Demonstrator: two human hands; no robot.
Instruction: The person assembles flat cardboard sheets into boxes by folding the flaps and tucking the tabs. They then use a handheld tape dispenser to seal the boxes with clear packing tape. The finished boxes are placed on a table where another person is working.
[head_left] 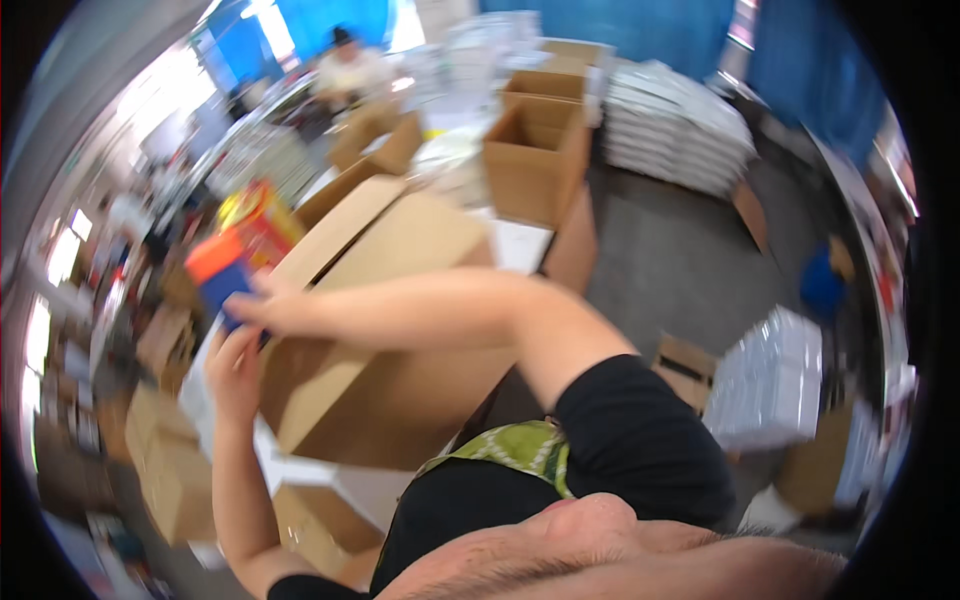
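Observation:
Both my hands are raised to the left on a small blue packet with an orange top [220, 272]. My right hand [268, 310] reaches across from the right and grips its lower edge. My left hand [234, 375] comes up from below and touches the packet's underside. Right behind the packet is a red and yellow box [264, 222]. A large brown cardboard box [400, 370] with an open flap lies just under my right forearm. The picture is blurred, so finger detail is unclear.
Another open cardboard box [535, 150] stands further back, with more cartons around it. Stacks of white packs [680, 130] lie on the grey floor at the back right, and a white stack [770, 385] sits at the right. A person [345, 65] is far behind. Small cartons [175, 470] are at the lower left.

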